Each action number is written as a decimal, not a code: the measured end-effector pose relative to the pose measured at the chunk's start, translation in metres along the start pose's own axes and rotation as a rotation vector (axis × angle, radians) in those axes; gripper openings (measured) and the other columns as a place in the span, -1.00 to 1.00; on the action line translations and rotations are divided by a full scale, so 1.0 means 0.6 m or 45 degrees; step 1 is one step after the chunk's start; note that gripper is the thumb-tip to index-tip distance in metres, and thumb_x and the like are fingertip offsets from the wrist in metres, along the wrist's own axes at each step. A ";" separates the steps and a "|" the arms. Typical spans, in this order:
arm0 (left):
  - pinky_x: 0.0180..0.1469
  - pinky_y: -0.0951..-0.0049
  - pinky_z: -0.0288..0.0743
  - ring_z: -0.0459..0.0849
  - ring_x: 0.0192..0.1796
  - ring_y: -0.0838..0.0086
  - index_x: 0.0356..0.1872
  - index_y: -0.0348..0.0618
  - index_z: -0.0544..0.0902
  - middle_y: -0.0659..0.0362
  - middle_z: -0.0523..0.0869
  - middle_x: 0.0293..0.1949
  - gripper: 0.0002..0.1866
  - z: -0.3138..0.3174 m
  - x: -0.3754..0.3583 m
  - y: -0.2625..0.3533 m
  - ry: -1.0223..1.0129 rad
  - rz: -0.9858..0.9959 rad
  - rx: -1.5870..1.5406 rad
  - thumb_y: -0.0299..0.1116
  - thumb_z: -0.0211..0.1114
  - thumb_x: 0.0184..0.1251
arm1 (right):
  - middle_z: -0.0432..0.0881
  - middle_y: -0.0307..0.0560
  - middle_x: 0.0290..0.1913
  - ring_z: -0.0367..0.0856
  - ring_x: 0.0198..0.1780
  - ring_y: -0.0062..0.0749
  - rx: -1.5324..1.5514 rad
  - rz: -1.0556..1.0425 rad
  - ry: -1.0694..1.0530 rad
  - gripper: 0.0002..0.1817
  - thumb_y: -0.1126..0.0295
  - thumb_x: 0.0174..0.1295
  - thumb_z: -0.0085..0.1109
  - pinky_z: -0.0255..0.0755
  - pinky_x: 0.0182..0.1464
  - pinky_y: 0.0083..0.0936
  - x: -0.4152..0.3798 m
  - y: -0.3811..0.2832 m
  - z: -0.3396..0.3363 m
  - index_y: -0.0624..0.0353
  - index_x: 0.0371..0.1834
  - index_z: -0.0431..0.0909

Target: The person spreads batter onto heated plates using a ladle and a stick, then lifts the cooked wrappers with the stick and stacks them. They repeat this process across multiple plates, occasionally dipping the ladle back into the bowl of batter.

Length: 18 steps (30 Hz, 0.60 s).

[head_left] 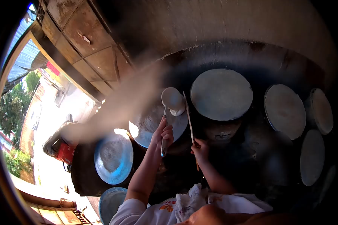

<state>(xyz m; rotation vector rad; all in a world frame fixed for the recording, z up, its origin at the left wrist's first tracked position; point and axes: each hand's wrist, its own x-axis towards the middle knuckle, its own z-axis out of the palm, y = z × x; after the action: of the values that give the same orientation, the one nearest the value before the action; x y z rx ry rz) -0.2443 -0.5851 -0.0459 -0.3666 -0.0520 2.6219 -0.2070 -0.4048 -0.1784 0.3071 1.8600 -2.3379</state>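
My left hand [163, 135] is wrapped round the handle of a ladle [172, 98], whose round pale bowl is raised in front of me. A whitish lump of what looks like batter [178, 110] shows just under the bowl. Behind them is a round pan [146, 131] with a greyish, powdery-looking middle. My right hand [200, 149] grips a long thin wooden stick [189, 118], which points away from me and stands close beside the ladle bowl. To the right of the stick's tip lies a large round griddle with a pale, even surface [221, 94].
More round pale discs [284, 111] sit on the dark stove top at the right. A blue-rimmed round pan [113, 156] is at the left, with a pale basin [110, 204] below it. A tiled wall [88, 41] stands behind; a bright opening lies left. A pale blur crosses the view.
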 end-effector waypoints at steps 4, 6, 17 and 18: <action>-0.66 0.69 0.08 0.12 -0.68 0.68 0.06 0.42 0.49 0.39 0.17 -0.63 -0.78 0.001 0.051 0.051 0.353 0.240 0.589 -0.20 0.00 0.49 | 0.49 -0.02 -0.17 0.55 -0.20 -0.29 -0.358 -0.255 0.181 -0.59 0.69 -0.12 0.15 0.47 -0.19 -0.40 0.008 0.021 0.042 0.30 -0.09 0.52; -0.68 0.65 0.09 0.13 -0.69 0.68 0.19 0.44 0.35 0.40 0.16 -0.64 -0.67 0.003 0.080 0.082 0.398 0.312 0.733 -0.24 0.01 0.48 | 0.47 0.10 -0.15 0.45 -0.08 -0.02 -0.672 -0.606 0.158 -0.56 0.66 -0.14 0.15 0.37 0.00 -0.24 0.033 0.011 0.048 0.28 -0.06 0.48; -0.71 0.69 0.10 0.14 -0.69 0.72 0.26 0.48 0.29 0.39 0.15 -0.65 -0.60 -0.032 0.033 0.227 0.452 0.453 0.801 -0.28 0.00 0.48 | 0.41 0.02 -0.05 0.42 -0.03 -0.01 -1.352 -0.737 -0.007 -0.58 0.65 0.01 0.07 0.42 -0.04 -0.22 0.038 -0.056 0.085 0.24 0.02 0.47; -0.72 0.71 0.09 0.12 -0.70 0.72 0.25 0.50 0.30 0.40 0.16 -0.65 -0.62 -0.031 0.032 0.227 0.498 0.459 0.796 -0.24 -0.01 0.49 | 0.40 0.04 -0.03 0.42 -0.02 0.00 -1.323 -0.757 -0.028 -0.58 0.64 0.01 0.07 0.42 -0.04 -0.21 0.041 -0.052 0.117 0.24 0.03 0.47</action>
<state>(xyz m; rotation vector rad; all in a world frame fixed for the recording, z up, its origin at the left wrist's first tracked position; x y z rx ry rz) -0.3186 -0.6966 -0.0827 -0.6939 1.0178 2.6706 -0.2433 -0.4656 -0.1395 -0.4391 3.0919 -1.2113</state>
